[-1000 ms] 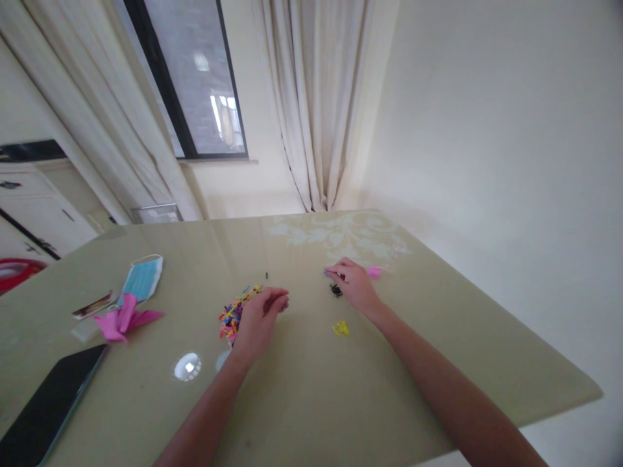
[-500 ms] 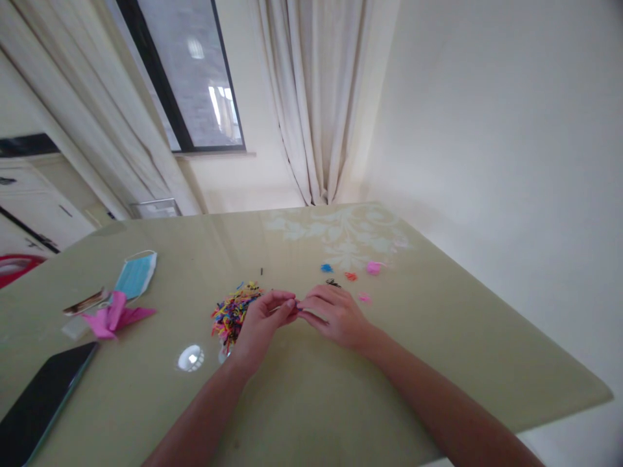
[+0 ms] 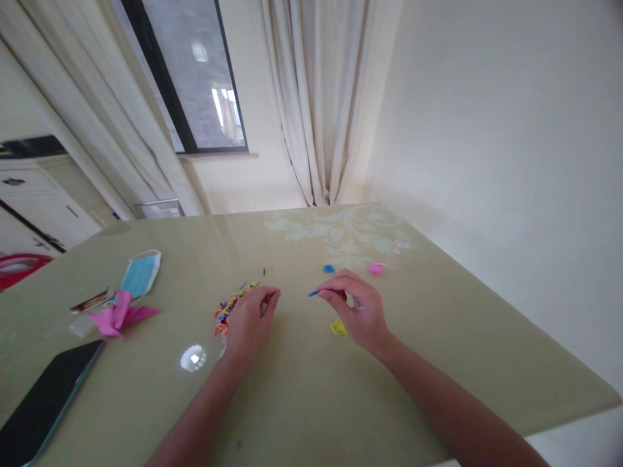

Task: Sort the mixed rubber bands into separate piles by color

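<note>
Head view: how do the hands stand?
"Apart. The right hand (image 3: pixel 357 306) pinches a small, thin blue strip (image 3: pixel 313 294)."
"And the left hand (image 3: pixel 250 325)?"
"Curled, partly hiding a loose multicoloured pile of small strips (image 3: pixel 224 318); I can't tell whether it holds anything."
"The small bright-blue heap (image 3: pixel 328 268)?"
"On the glossy tan table (image 3: pixel 296 395), just beyond the right hand."

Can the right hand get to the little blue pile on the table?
Probably yes: the little blue pile lies just beyond the right hand, and I see nothing standing between them. That hand is pinching a small blue piece, though.
</note>
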{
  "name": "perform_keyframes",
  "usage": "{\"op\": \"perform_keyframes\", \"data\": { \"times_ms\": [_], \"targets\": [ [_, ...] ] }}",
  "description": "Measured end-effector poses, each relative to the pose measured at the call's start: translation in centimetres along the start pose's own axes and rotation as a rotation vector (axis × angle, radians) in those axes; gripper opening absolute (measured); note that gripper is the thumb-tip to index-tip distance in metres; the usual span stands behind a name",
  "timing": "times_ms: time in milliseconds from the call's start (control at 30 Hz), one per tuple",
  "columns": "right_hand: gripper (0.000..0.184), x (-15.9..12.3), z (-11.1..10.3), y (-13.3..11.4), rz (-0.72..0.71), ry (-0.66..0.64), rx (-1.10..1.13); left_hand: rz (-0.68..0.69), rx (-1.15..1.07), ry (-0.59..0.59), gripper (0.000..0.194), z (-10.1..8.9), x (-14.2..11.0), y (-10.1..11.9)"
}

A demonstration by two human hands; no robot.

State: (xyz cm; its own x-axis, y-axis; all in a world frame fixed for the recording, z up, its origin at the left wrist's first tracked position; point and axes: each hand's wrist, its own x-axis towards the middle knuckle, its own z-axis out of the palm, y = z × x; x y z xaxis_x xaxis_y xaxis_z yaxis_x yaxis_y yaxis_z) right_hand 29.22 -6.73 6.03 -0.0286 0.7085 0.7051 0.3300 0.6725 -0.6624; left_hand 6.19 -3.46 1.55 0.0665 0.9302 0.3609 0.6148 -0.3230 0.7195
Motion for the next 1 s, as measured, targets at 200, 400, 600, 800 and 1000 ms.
{"op": "perform_keyframes", "data": {
  "times_ms": [200,400,600,800,1000],
  "targets": [
    [0.013,-0.2,-0.5,-1.8,-0.032,0.063,0.082,0.093,0.588,-0.088,0.027,-0.2,0.0,-1.3],
    [0.011,0.2,-0.7,-1.3,-0.055,0.101,0.056,0.123,0.625,-0.152,0.023,0.3,0.2,-1.9],
    [0.011,2.0,-2.2,1.8,0.082,0.146,-0.125,0.146,0.626,-0.146,0.022,0.6,0.4,-1.9],
    [0.019,4.5,-2.5,8.5,0.355,-0.120,-0.470,0.132,0.509,-0.063,0.021,0.5,0.6,-1.3],
    [0.018,5.3,-1.6,12.8,0.448,-0.233,-0.567,0.146,0.248,0.003,0.018,0.7,0.8,-1.2]
  ]
}}
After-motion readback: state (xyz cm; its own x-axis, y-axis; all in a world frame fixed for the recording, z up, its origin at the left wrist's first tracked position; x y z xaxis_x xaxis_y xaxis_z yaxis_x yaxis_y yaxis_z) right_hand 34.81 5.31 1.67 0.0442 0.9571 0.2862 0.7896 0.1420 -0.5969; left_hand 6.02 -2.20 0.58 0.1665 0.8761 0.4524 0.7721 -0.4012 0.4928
